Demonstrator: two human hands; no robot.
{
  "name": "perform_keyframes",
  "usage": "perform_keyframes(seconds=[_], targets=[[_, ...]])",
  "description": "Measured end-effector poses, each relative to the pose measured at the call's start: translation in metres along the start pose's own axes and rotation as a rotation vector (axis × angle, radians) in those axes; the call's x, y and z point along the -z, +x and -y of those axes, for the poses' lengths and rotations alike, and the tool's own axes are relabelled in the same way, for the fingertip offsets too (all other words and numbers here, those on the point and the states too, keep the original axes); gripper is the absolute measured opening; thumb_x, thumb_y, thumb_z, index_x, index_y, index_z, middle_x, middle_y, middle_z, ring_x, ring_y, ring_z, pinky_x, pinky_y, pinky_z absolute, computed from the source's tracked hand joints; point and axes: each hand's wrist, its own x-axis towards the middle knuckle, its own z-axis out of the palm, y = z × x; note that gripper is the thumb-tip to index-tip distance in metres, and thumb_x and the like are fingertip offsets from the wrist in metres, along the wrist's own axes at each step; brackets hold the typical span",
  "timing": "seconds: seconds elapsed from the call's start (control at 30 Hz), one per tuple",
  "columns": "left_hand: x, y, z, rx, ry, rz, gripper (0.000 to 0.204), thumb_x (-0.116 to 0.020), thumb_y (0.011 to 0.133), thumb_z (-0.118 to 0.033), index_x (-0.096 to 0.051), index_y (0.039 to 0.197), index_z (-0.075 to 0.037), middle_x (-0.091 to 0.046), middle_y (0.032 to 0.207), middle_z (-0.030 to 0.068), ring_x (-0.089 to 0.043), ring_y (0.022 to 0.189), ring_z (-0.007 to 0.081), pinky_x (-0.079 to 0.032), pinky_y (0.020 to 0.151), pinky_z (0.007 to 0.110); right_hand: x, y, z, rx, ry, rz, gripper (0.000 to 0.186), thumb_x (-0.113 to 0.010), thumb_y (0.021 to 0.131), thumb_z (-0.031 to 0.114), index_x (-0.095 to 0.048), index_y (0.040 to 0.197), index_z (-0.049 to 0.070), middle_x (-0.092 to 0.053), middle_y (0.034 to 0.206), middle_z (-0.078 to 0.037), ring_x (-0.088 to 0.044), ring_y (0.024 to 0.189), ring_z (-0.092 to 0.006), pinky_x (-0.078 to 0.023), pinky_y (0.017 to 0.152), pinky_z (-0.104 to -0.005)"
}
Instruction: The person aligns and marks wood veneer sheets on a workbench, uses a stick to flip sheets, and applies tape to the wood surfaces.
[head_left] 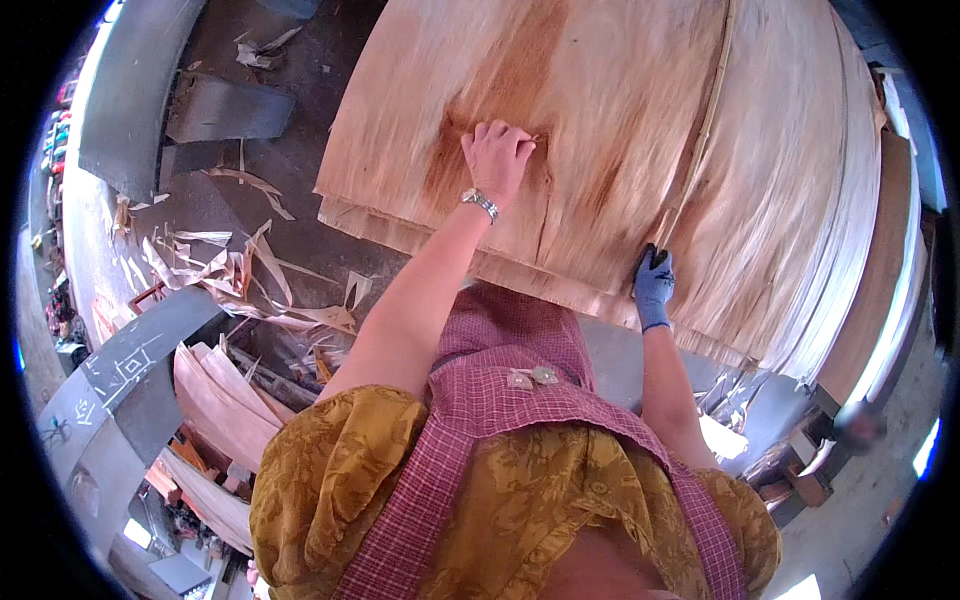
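Observation:
A broad stack of thin wood veneer sheets (pixel 620 110) lies before me, pale with reddish-brown streaks. My left hand (pixel 497 160), bare with a metal band at the wrist, rests over a dark patch on the top sheet. Its fingers are curled closed, thumb and forefinger pinched at a split; whatever they hold is too small to name. Nearer the front edge, my right hand (pixel 654 285) wears a blue glove with dark fingertips. It is closed around the near end of a long narrow veneer strip (pixel 712 105) that runs away across the sheet.
Torn veneer scraps (pixel 240 265) litter the dark floor at the left. A curved grey panel with chalk marks (pixel 130 360) and a pile of veneer pieces (pixel 225 400) are at the lower left. A brown board edge (pixel 885 270) borders the stack's right side.

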Motion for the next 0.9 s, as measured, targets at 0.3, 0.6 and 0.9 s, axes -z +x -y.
perform_keyframes(seconds=[0.3,0.6,0.9], targets=[[-0.011,0.033,0.004,0.238,-0.128,0.159,0.016,-0.072,0.078,-0.028,-0.065,0.083,-0.014,-0.067,0.085,0.0025,-0.060,0.089,0.0242,-0.039,0.079,0.043,-0.006,0.008,-0.008,0.012,0.054,-0.028,0.041,-0.052,0.092,0.046,-0.059,0.095,0.006,-0.066,0.081,-0.020,-0.064,0.077,-0.0407,-0.049,0.067,-0.0489],[0.076,-0.129,0.009,0.252,-0.270,0.012,0.025,-0.065,0.079,-0.027,-0.060,0.067,-0.006,-0.062,0.064,0.0109,-0.063,0.063,0.0301,-0.046,0.058,0.042,-0.010,0.003,-0.022,0.025,0.560,0.105,0.026,-0.056,0.096,0.031,-0.061,0.098,0.005,-0.061,0.076,-0.007,-0.056,0.063,-0.0164,-0.046,0.057,-0.0309],[0.100,-0.371,0.134,0.556,-0.190,0.358,0.017,-0.062,0.080,-0.025,-0.064,0.084,-0.009,-0.066,0.087,0.0111,-0.064,0.083,0.0306,-0.049,0.074,0.043,0.056,-0.051,0.097,0.477,0.021,-0.288,0.035,-0.058,0.095,0.026,-0.060,0.117,-0.001,-0.063,0.112,-0.019,-0.062,0.099,-0.0296,-0.051,0.085,-0.0379]])
